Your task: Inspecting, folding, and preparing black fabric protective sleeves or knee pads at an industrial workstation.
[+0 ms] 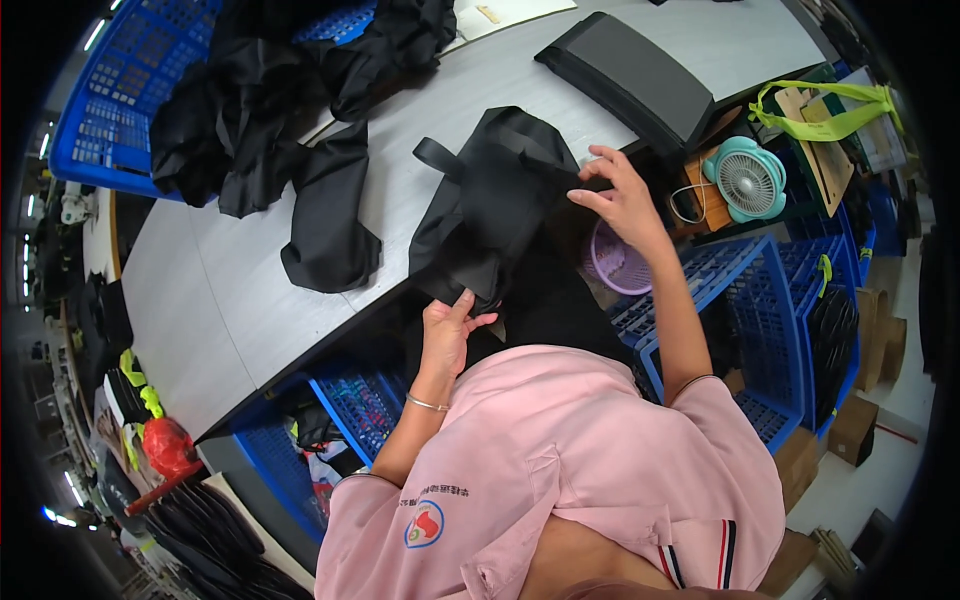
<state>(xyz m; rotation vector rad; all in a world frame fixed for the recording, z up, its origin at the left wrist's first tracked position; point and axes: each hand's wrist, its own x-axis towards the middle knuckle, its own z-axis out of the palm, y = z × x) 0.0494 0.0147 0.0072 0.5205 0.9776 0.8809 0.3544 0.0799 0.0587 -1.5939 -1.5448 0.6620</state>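
Observation:
A black fabric bag point(500, 190) with a strap loop at its upper left lies over the near edge of the grey table, partly hanging toward my lap. My left hand point(450, 328) pinches the bag's lower edge between thumb and fingers. Off the bag's right side, my right hand point(618, 192) is raised with its fingers curved apart and nothing visible between them. Left of the bag, a pile of black fabric pieces point(250, 130) spills out of a blue plastic basket point(120, 100) onto the table, and one piece point(335, 225) reaches near the front edge.
A stack of flat dark panels point(630, 80) lies at the table's far right. Beyond my right hand are a turquoise fan point(745, 180) and a purple bin point(618, 262). Blue crates point(740, 330) stand at my right, another blue crate point(350, 405) under the table at left.

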